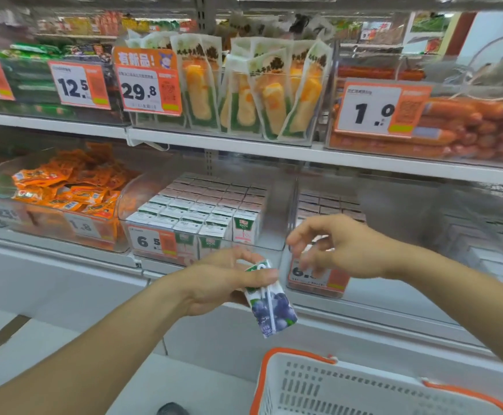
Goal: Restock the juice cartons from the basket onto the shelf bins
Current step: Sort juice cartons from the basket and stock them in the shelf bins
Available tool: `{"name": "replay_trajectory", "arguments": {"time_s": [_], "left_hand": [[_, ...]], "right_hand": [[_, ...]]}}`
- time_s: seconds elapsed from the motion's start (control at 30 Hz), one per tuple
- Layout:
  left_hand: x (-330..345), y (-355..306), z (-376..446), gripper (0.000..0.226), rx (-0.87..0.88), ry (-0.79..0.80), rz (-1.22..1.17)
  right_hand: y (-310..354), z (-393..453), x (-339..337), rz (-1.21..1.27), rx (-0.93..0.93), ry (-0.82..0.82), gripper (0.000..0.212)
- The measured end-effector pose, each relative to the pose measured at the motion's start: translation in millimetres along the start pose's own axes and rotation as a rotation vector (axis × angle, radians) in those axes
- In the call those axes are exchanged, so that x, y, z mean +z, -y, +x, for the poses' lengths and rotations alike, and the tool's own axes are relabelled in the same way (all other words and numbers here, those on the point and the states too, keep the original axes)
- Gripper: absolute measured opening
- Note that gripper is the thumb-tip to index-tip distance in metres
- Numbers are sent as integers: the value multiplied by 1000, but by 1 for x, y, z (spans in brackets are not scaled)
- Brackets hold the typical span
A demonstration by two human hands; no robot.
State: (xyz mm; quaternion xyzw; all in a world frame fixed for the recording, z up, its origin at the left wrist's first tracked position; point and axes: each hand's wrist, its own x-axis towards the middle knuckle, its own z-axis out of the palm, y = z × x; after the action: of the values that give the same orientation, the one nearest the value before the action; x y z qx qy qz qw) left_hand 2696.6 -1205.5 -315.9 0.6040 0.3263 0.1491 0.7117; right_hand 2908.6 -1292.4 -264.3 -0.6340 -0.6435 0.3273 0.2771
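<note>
Left hand [217,283] grips a white blueberry-printed juice carton [269,304], tilted; right hand [337,247] loosely open.

Both forearms are bare from the lower frame edges up to the wrists, with no sleeve, cuff, watch, bracelet or glove showing on either. The left hand [223,280] and the right hand [334,247] carry no rings, and the fingernails that show look short and unpainted. Motion blur softens the right fingertips, so finer detail there cannot be made out.
</note>
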Motion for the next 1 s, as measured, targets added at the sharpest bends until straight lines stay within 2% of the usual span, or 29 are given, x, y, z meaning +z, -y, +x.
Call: {"name": "replay_trajectory", "arguments": {"time_s": [0.1,0.17,0.27,0.33,0.4,0.5,0.67,0.77,0.9,1.0], "left_hand": [[26,-10,1,55,78,59,-18],[50,-14,7,61,130,36,-54],[90,-19,14,58,199,12,-35],[113,-21,20,53,231,43,22],[133,-21,30,51,267,65,153],[164,-16,48,58,271,-30,366],[230,-2,64,64,206,22,294],[257,1,75,74,199,45,222],[279,0,90,76,174,231,169],[299,-3,99,76,191,297,109]], "right_hand": [[-22,-34,-3,389,111,171,39],[-33,-54,4,609,93,225,47],[-48,-85,12,859,50,220,54],[-59,-105,10,935,21,165,56],[-73,-123,4,953,35,29,59],[-93,-147,-3,922,116,-197,60],[-125,-180,-16,635,241,-583,70],[-139,-206,-32,603,205,-542,72],[-158,-242,-73,578,158,-464,81],[-167,-261,-95,539,78,-479,60]]}}
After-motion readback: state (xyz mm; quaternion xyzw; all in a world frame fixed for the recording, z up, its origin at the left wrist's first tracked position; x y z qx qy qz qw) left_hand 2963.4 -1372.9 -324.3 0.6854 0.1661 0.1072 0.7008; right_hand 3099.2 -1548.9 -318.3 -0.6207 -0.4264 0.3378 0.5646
